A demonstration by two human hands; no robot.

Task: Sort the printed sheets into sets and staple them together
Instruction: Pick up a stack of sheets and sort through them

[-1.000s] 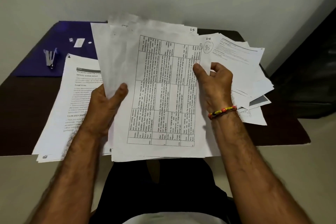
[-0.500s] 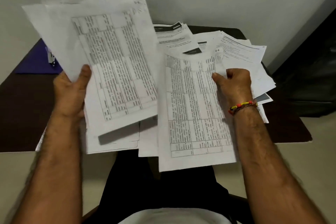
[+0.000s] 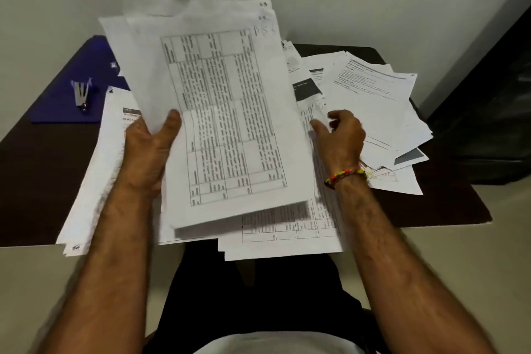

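Observation:
My left hand [image 3: 150,149] grips a bundle of printed table sheets [image 3: 224,112] by its left edge and holds it tilted above the table's middle. Under it a table sheet [image 3: 290,227] lies on the table and overhangs the near edge. My right hand [image 3: 340,138] hovers over that sheet's right side with fingers apart, holding nothing. A silver stapler [image 3: 81,94] lies on a blue folder [image 3: 69,86] at the far left.
A stack of text pages [image 3: 94,181] lies at the left and hangs over the dark table's [image 3: 34,187] near edge. A fanned pile of printed sheets [image 3: 373,106] covers the right side. A wall runs behind the table.
My right hand laid its table sheet on the table and let go. My left hand brought the bundle from the upper left back over the middle.

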